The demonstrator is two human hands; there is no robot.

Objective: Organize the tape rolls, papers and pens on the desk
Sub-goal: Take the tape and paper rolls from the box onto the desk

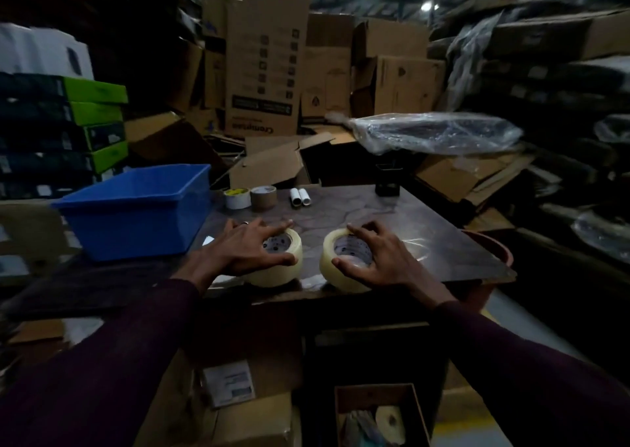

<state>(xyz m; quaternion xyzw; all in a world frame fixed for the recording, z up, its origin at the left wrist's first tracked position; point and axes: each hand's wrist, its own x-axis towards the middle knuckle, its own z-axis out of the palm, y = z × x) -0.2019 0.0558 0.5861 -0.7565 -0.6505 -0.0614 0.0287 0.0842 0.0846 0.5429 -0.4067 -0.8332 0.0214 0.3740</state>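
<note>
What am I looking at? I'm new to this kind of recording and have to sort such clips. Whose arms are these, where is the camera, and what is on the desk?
There is no machine here. A person wears one wide-angle camera on the head, looking forward and down, so the two sleeved arms are their own. The left hand grips the left tape roll and the right hand grips the right tape roll. Both rolls lie flat near the front of the dark desk. Further back lie a white roll, a brown roll and two small white tubes, with a black holder at the far edge. A blue bin stands to the left, and cardboard boxes are stacked behind.
</note>
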